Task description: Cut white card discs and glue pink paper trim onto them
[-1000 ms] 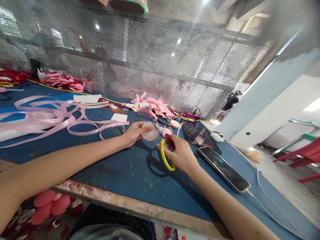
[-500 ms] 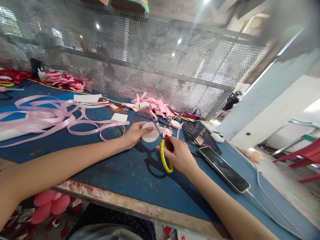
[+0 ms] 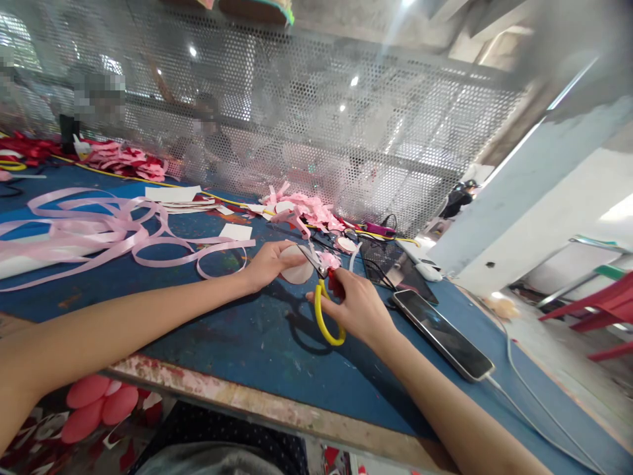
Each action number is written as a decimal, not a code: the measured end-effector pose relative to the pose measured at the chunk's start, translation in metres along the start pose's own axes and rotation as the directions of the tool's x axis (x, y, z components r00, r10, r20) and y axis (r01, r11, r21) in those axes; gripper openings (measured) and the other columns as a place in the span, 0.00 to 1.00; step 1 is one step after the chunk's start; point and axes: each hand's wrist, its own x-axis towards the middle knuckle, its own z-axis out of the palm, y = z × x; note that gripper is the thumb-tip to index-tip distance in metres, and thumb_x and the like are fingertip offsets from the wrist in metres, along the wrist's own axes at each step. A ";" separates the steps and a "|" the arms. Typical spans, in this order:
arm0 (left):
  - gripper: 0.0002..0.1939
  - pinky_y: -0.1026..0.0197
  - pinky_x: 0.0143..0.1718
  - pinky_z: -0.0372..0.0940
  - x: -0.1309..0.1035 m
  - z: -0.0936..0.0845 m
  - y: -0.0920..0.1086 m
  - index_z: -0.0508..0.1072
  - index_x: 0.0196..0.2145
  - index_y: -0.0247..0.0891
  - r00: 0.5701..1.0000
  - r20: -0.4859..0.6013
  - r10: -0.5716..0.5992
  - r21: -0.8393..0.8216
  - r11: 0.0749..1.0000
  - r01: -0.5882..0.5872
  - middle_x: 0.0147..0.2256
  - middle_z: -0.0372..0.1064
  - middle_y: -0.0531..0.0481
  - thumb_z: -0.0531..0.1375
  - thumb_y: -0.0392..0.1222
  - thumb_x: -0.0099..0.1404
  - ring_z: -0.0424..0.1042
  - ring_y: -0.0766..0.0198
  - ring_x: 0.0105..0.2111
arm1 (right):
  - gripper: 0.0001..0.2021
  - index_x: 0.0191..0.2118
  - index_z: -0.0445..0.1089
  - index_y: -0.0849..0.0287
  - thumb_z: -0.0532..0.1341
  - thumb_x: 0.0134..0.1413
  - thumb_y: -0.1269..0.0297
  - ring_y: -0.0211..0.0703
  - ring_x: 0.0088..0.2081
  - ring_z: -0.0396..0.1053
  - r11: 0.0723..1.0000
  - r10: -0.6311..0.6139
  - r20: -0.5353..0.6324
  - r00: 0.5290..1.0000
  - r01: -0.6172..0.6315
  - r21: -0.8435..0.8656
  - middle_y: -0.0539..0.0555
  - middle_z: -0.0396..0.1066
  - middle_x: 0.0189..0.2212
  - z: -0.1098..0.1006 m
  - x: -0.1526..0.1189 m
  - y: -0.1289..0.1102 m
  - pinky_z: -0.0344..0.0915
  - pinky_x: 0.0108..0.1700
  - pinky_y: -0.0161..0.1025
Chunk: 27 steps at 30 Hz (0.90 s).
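A round white paper disc (image 3: pixel 298 269) is pinched between the thumb and fingers of my left hand (image 3: pixel 270 265), above the blue tabletop. My right hand (image 3: pixel 359 303) grips yellow-handled scissors (image 3: pixel 321 315), with a bit of red showing beneath its fingers. The blades are parted and reach up and left to the disc's right edge. Just beyond the blades lie a small pink ruffled piece (image 3: pixel 329 260) and a pink glue gun (image 3: pixel 295 221).
Pink ribbon (image 3: pixel 163 253) loops over the table's left side, near white cards (image 3: pixel 173 194). Pink fabric pieces (image 3: pixel 314 206) lie at the back. A phone (image 3: pixel 442 335) with a cable sits right of my right hand. Perforated metal mesh (image 3: pixel 297 112) stands behind the table.
The scissor blades have opened wider and lie against the disc, and the yellow handle has spread lower. The disc has tilted slightly in my left hand.
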 end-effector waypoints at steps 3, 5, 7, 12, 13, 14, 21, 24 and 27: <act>0.15 0.65 0.31 0.62 -0.002 -0.001 0.002 0.75 0.32 0.36 0.995 0.035 0.097 0.133 0.986 -0.101 0.29 0.71 0.51 0.65 0.49 0.51 0.67 0.66 0.28 | 0.17 0.26 0.53 0.56 0.55 0.49 0.47 0.40 0.24 0.60 0.999 -0.019 -0.001 1.000 0.019 -0.033 0.51 0.62 0.24 0.000 -0.001 -0.001 0.52 0.27 0.36; 0.14 0.65 0.33 0.61 -0.005 -0.001 0.004 0.76 0.32 0.36 0.987 0.027 0.159 0.214 0.964 -0.161 0.30 0.71 0.51 0.64 0.49 0.53 0.67 0.66 0.30 | 0.17 0.26 0.54 0.56 0.55 0.48 0.47 0.41 0.25 0.60 0.999 -0.014 -0.002 1.000 0.014 -0.047 0.52 0.63 0.25 0.001 0.000 0.001 0.53 0.27 0.36; 0.14 0.66 0.33 0.61 -0.007 0.000 0.006 0.76 0.32 0.36 0.983 0.011 0.185 0.263 0.948 -0.181 0.30 0.71 0.51 0.63 0.49 0.54 0.67 0.66 0.30 | 0.17 0.26 0.53 0.55 0.56 0.47 0.47 0.41 0.25 0.60 0.999 -0.002 0.003 1.000 0.002 -0.049 0.52 0.62 0.25 0.002 0.001 0.003 0.53 0.27 0.36; 0.15 0.66 0.29 0.60 -0.008 0.001 0.007 0.74 0.31 0.34 0.990 0.006 0.144 0.196 0.970 -0.142 0.27 0.70 0.52 0.64 0.50 0.52 0.66 0.67 0.27 | 0.18 0.24 0.50 0.55 0.56 0.47 0.47 0.39 0.24 0.58 1.000 0.002 0.036 0.999 -0.003 0.024 0.50 0.61 0.23 0.002 0.001 0.005 0.51 0.27 0.36; 0.15 0.67 0.29 0.59 -0.007 0.001 0.007 0.74 0.30 0.34 0.991 0.010 0.134 0.174 0.976 -0.134 0.27 0.69 0.52 0.64 0.50 0.52 0.65 0.68 0.26 | 0.19 0.24 0.50 0.55 0.56 0.47 0.47 0.39 0.24 0.58 0.999 -0.004 0.037 0.999 0.002 0.042 0.50 0.61 0.23 0.001 0.001 0.004 0.51 0.27 0.35; 0.15 0.67 0.28 0.59 -0.007 0.001 0.007 0.74 0.31 0.33 0.992 0.015 0.125 0.155 0.980 -0.126 0.26 0.69 0.52 0.65 0.49 0.51 0.65 0.68 0.26 | 0.19 0.23 0.49 0.55 0.56 0.47 0.47 0.39 0.24 0.57 0.998 -0.012 0.036 0.999 0.010 0.060 0.49 0.60 0.22 0.001 0.001 0.004 0.51 0.26 0.35; 0.17 0.67 0.25 0.58 -0.005 0.001 0.011 0.73 0.28 0.33 0.997 -0.005 0.076 0.113 0.991 -0.075 0.24 0.68 0.52 0.66 0.50 0.47 0.64 0.69 0.23 | 0.20 0.21 0.50 0.55 0.56 0.47 0.47 0.36 0.21 0.55 0.993 -0.049 0.012 0.999 0.047 0.112 0.49 0.60 0.19 -0.002 0.001 0.003 0.50 0.24 0.34; 0.16 0.68 0.24 0.57 -0.005 0.000 0.012 0.72 0.27 0.33 0.998 -0.001 0.070 0.108 0.992 -0.069 0.22 0.68 0.53 0.66 0.49 0.48 0.63 0.70 0.22 | 0.20 0.21 0.49 0.55 0.55 0.48 0.46 0.35 0.20 0.53 0.993 -0.057 -0.003 0.998 0.057 0.108 0.48 0.58 0.18 -0.002 0.000 0.003 0.49 0.24 0.34; 0.15 0.68 0.23 0.57 -0.004 0.000 0.015 0.73 0.26 0.33 0.998 -0.014 0.059 0.111 0.992 -0.057 0.22 0.67 0.53 0.67 0.48 0.46 0.63 0.70 0.21 | 0.21 0.20 0.49 0.55 0.54 0.49 0.45 0.34 0.19 0.50 0.994 -0.059 -0.022 0.998 0.061 0.094 0.48 0.57 0.17 -0.003 0.000 0.004 0.48 0.24 0.34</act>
